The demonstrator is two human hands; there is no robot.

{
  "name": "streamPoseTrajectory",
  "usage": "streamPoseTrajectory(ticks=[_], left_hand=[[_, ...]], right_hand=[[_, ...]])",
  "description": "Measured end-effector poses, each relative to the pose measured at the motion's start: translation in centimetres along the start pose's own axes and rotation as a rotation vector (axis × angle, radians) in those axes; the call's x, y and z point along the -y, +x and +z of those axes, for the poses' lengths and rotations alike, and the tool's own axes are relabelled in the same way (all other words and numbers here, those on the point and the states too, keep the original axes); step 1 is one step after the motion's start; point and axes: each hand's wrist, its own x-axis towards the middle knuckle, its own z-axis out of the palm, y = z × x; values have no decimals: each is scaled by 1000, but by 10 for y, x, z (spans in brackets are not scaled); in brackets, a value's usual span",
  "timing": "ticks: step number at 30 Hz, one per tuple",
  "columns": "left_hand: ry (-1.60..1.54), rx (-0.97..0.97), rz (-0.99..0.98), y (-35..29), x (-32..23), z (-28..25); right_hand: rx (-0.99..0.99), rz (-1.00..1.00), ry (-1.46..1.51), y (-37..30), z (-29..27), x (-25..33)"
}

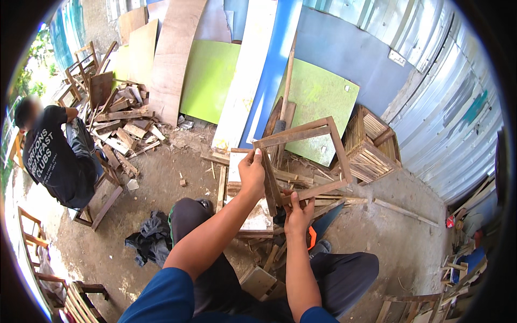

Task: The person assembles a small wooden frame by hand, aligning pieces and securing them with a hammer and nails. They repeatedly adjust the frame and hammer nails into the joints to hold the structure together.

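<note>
A brown wooden frame (pixel 318 191), roughly rectangular, is held tilted in front of me between both hands. My left hand (pixel 251 173) is closed on its near left side, thumb pointing up. At the frame's lower corner, my right hand (pixel 298 213) grips the wood with thumb and fingers. Beneath the hands stands a low white-topped wooden piece (pixel 257 222), partly hidden by my left forearm. An orange object (pixel 312 237) shows beside my right wrist; its kind is hard to make out.
A person (pixel 54 156) in a black shirt sits at the left, near a heap of wood offcuts (pixel 129 121). Black plastic (pixel 152 237) lies by my knee. Boards (pixel 207 81) lean on the far wall. A slatted wooden crate (pixel 371 145) stands right; a wood strip (pixel 405 211) lies on the floor.
</note>
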Motion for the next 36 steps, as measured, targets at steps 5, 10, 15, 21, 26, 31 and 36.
streamPoseTrajectory(ticks=[5,10,15,21,26,31,36], left_hand=[[-43,46,-88,-1,-21,-1],[-87,103,13,14,-62,-4],[96,25,-38,11,-57,-7],[-11,-169,-22,7,-21,2],[66,-177,53,9,-14,3],[113,-194,106,9,-13,3],[135,-160,155,18,-7,-5]], right_hand=[[-9,25,66,5,-1,-9],[-134,164,249,9,-11,-11],[-84,118,178,8,-11,-18],[-28,90,155,0,3,-33],[-2,70,155,-7,12,-36],[16,71,144,-11,17,-32],[45,82,95,-12,18,-26]])
